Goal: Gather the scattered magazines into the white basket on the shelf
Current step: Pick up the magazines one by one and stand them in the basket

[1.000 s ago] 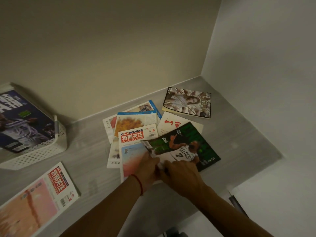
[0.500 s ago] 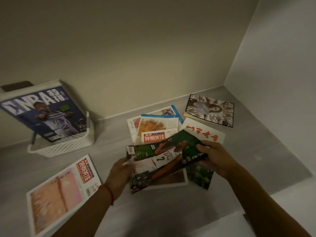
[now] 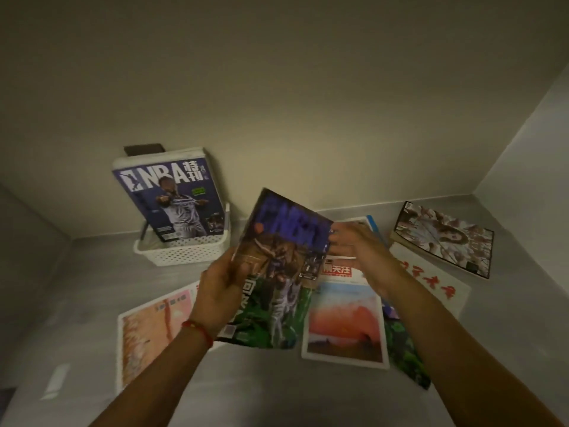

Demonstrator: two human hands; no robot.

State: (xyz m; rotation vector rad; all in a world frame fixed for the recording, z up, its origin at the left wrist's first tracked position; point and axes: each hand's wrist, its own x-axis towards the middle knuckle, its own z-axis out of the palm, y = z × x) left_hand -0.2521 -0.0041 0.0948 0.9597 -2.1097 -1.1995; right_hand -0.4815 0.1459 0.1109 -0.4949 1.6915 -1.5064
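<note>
"NBA" magazine (image 3: 278, 269) held in left hand (image 3: 220, 291); basket (image 3: 184, 252) copy reads "NBA".

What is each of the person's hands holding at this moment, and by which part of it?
The left hand grips a basketball magazine by its left edge. The right hand is at its right edge; whether its fingers clamp it is unclear.

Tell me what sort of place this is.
Probably a shelf recess in a home: a grey shelf boxed in by plain walls, with a white basket and scattered magazines.
</note>
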